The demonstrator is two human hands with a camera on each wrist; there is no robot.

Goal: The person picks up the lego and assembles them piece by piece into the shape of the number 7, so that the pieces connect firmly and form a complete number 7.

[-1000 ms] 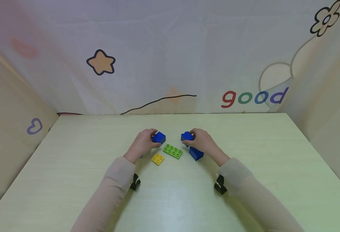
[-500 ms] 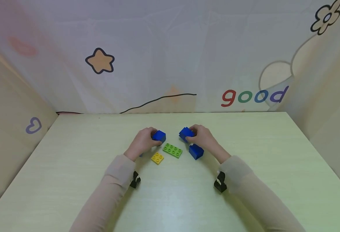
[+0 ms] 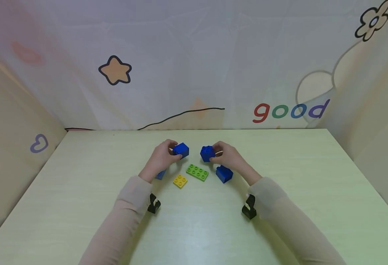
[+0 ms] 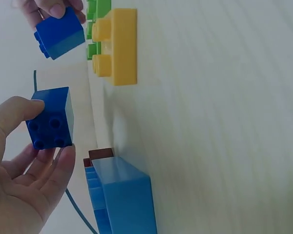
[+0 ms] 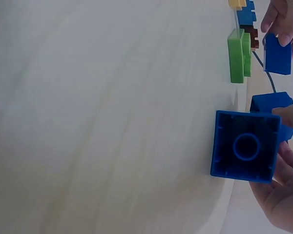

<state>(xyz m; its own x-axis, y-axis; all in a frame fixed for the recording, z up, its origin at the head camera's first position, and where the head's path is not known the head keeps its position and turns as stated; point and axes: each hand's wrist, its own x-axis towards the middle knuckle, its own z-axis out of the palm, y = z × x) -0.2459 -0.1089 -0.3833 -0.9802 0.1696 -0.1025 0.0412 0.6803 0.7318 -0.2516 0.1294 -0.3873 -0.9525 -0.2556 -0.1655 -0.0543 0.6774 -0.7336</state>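
Observation:
Between thumb and fingers, my left hand pinches a blue toy building brick, its studs facing me in the left wrist view. Opposite it, my right hand grips a second blue brick with studs showing on top in the head view. A gap separates the two held bricks, both off the table. Below them lie a flat green brick and a small flat yellow brick. Another dark blue brick rests on its side under the right hand, its hollow underside facing the right wrist camera.
A lighter blue brick lies under the left wrist, partly covered. Behind it a brown brick shows in the left wrist view. The pale table ends at a printed cloth backdrop.
Both hands have risen slightly away from me with their bricks. The right hand's brick has turned and shifted left, closer to the other. More of the lighter blue brick shows.

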